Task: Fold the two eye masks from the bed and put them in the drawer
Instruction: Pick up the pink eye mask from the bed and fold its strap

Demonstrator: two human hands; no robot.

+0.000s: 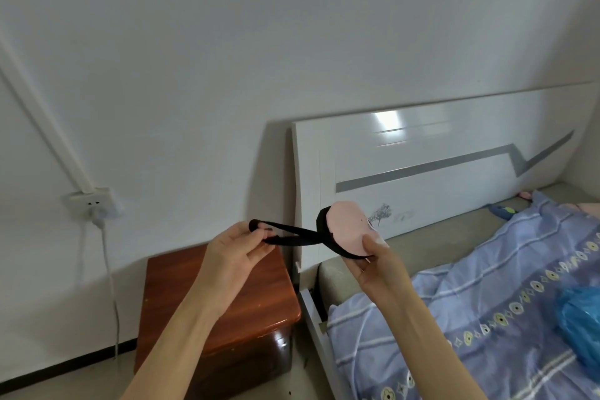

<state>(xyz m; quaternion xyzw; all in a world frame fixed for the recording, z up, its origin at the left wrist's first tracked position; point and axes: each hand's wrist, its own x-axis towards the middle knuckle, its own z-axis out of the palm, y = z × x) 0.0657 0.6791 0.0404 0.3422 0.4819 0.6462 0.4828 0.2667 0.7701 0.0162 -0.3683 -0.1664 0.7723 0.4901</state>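
Both bare forearms come up from the bottom of the view, so they're the closest thing to the camera. Right hand has its grip pinched on the lower edge of a pink eye mask, thumb pressed on the pink face, mask held up in the air in front of the white headboard. Left hand has its grip closed on the far end of the mask's black strap, looped over the fingertips and pulled out to the side. The strap crosses over itself between the two hands, so it looks twisted.

Under the left hand sits a reddish-brown wooden nightstand, just beside the bed frame. Can't see its drawer front well enough to say whether it's open or shut.

Over on the right, the bed has a blue patterned quilt on it with a blue plastic bag lying at the edge of view. On the wall to the left there's a socket with a plug in it and a white cable hanging down.
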